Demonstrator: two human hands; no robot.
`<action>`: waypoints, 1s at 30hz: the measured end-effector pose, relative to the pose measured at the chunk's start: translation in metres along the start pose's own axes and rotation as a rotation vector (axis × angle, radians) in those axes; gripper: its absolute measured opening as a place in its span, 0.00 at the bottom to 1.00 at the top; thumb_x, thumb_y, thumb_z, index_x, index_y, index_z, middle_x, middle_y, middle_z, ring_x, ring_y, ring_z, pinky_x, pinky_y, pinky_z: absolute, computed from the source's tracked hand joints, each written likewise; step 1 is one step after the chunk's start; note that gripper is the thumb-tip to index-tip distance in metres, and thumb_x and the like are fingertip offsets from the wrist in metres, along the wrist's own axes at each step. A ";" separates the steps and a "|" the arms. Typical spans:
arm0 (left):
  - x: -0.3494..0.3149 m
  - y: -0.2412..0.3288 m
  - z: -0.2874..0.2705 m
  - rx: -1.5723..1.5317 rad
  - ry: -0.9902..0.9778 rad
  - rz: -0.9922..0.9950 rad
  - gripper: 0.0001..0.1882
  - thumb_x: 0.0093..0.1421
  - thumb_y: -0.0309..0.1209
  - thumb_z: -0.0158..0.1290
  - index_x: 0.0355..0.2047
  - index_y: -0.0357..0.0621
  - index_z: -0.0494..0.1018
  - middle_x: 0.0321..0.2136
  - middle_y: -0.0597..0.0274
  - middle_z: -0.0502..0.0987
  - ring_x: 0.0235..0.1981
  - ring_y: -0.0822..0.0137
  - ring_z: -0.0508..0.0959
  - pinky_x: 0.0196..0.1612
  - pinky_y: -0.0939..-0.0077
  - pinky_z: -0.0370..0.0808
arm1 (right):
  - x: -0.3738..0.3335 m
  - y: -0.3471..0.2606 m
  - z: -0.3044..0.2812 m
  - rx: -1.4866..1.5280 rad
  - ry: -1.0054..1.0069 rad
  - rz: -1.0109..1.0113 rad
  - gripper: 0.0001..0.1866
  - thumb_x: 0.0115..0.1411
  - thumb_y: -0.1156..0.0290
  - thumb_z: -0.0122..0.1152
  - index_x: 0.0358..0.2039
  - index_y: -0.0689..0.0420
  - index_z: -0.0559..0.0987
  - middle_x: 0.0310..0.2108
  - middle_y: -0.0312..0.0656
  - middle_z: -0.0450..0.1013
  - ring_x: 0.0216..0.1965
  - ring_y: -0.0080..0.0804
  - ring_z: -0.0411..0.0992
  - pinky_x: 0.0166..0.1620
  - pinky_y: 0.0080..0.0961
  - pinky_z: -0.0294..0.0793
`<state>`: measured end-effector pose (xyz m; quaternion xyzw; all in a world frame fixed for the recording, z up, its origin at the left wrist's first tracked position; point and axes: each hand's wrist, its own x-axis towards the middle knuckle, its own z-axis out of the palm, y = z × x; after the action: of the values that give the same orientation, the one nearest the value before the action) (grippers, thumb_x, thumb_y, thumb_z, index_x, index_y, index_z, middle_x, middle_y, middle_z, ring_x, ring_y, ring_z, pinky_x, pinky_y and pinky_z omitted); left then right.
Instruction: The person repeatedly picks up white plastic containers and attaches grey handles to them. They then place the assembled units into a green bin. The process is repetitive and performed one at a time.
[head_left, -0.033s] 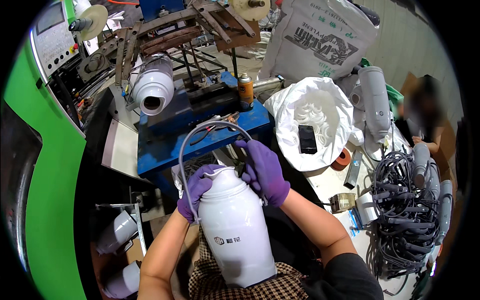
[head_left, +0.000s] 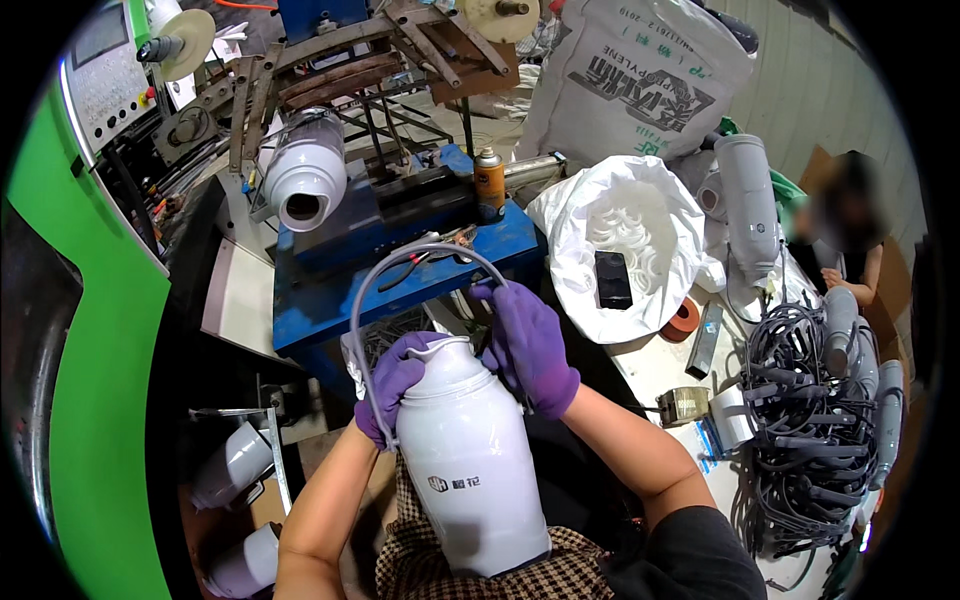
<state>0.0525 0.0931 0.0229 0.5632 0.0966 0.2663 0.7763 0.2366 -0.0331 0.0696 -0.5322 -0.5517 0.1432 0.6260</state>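
One pale flask (head_left: pixel 470 460), one arched handle (head_left: pixel 430 248): your left hand (head_left: pixel 395 378) holds the neck (head_left: pixel 447 365), fingers curled; what your right hand's (head_left: pixel 535 352) bent fingers pinch cannot be told.

A glossy pale-grey jug (head_left: pixel 475 450) rests against checked cloth (head_left: pixel 410 545) at six o'clock, the purple-gloved left hand (head_left: pixel 393 385) curled on its neck (head_left: pixel 448 368) at ten and the purple-gloved right hand (head_left: pixel 532 345) beside the neck at one, where it meets the arched handle (head_left: pixel 358 330). Around the jug, a blue bench (head_left: pixel 310 310) stands at eleven o'clock, an open white sack (head_left: pixel 562 240) of rings (head_left: pixel 635 225) farther out at one, and a heap of dark cables (head_left: pixel 805 425) at three.
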 end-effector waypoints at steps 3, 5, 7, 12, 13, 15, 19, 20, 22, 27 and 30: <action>0.004 -0.003 0.003 0.016 -0.050 -0.033 0.24 0.62 0.35 0.50 0.56 0.36 0.70 0.51 0.54 0.77 0.52 0.63 0.77 0.58 0.66 0.74 | -0.021 -0.008 -0.005 -0.093 -0.027 -0.518 0.12 0.59 0.59 0.63 0.38 0.53 0.79 0.18 0.30 0.71 0.20 0.27 0.73 0.36 0.24 0.74; 0.007 -0.002 0.009 0.038 -0.130 0.023 0.24 0.63 0.34 0.48 0.57 0.36 0.69 0.52 0.53 0.76 0.52 0.62 0.77 0.57 0.68 0.75 | -0.031 -0.016 -0.011 -0.179 -0.172 -0.883 0.14 0.49 0.56 0.68 0.34 0.47 0.80 0.21 0.26 0.77 0.30 0.32 0.80 0.43 0.32 0.76; 0.009 -0.002 0.016 0.090 -0.123 0.046 0.23 0.64 0.34 0.48 0.57 0.36 0.69 0.53 0.52 0.75 0.52 0.61 0.77 0.57 0.67 0.74 | -0.034 -0.021 -0.011 -0.143 -0.146 -0.747 0.11 0.45 0.60 0.70 0.27 0.50 0.82 0.22 0.30 0.77 0.28 0.34 0.79 0.46 0.33 0.76; 0.013 -0.005 0.022 0.009 -0.088 0.062 0.20 0.66 0.37 0.49 0.53 0.37 0.70 0.54 0.51 0.74 0.54 0.63 0.76 0.58 0.68 0.73 | -0.023 -0.013 0.009 0.622 0.490 0.359 0.09 0.67 0.67 0.62 0.31 0.58 0.76 0.24 0.27 0.69 0.24 0.10 0.63 0.27 0.12 0.61; 0.014 -0.005 0.021 0.045 -0.084 0.029 0.18 0.66 0.37 0.49 0.50 0.38 0.70 0.54 0.54 0.74 0.55 0.66 0.74 0.59 0.70 0.71 | -0.022 -0.005 0.012 0.589 0.507 0.347 0.11 0.66 0.65 0.65 0.33 0.59 0.75 0.22 0.26 0.68 0.22 0.10 0.60 0.26 0.14 0.60; 0.019 -0.009 0.023 0.167 -0.030 -0.033 0.18 0.66 0.37 0.48 0.51 0.38 0.70 0.53 0.55 0.74 0.56 0.66 0.73 0.61 0.71 0.69 | -0.020 0.012 0.008 0.509 0.469 0.340 0.11 0.67 0.65 0.64 0.34 0.58 0.75 0.20 0.26 0.67 0.21 0.10 0.59 0.25 0.14 0.60; 0.029 -0.017 0.038 0.231 0.178 0.197 0.27 0.66 0.32 0.48 0.63 0.36 0.62 0.61 0.53 0.67 0.63 0.61 0.68 0.68 0.66 0.63 | -0.019 0.045 -0.026 0.694 0.254 0.297 0.11 0.68 0.67 0.58 0.43 0.62 0.76 0.32 0.39 0.76 0.32 0.21 0.72 0.38 0.20 0.71; 0.030 -0.019 0.042 0.282 0.290 0.217 0.29 0.66 0.32 0.48 0.66 0.37 0.61 0.64 0.52 0.66 0.64 0.61 0.67 0.68 0.65 0.62 | -0.018 0.050 -0.032 0.748 0.217 0.215 0.14 0.70 0.66 0.55 0.48 0.64 0.76 0.39 0.43 0.78 0.40 0.26 0.76 0.46 0.24 0.74; 0.025 -0.021 0.047 0.612 0.222 0.437 0.35 0.59 0.23 0.48 0.69 0.35 0.57 0.68 0.47 0.59 0.70 0.55 0.61 0.73 0.62 0.54 | -0.016 0.054 -0.040 0.931 -0.074 0.355 0.19 0.71 0.61 0.48 0.52 0.63 0.76 0.54 0.50 0.74 0.53 0.35 0.73 0.57 0.30 0.71; 0.005 0.004 0.015 1.361 0.148 0.873 0.23 0.63 0.36 0.52 0.59 0.44 0.72 0.59 0.50 0.73 0.64 0.51 0.70 0.71 0.46 0.56 | -0.019 0.040 -0.038 0.831 -0.272 0.304 0.28 0.70 0.53 0.44 0.54 0.66 0.78 0.59 0.50 0.73 0.58 0.37 0.71 0.63 0.34 0.67; 0.015 0.030 -0.011 2.055 0.382 0.875 0.18 0.66 0.42 0.50 0.49 0.49 0.79 0.51 0.57 0.79 0.55 0.53 0.77 0.68 0.42 0.58 | -0.024 0.032 -0.036 0.905 -0.267 0.271 0.25 0.69 0.52 0.45 0.51 0.58 0.78 0.62 0.61 0.68 0.63 0.53 0.68 0.66 0.49 0.67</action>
<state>0.0511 0.1170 0.0493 0.8696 0.1812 0.3909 -0.2413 0.2717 -0.0572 0.0367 -0.2509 -0.4352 0.5157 0.6940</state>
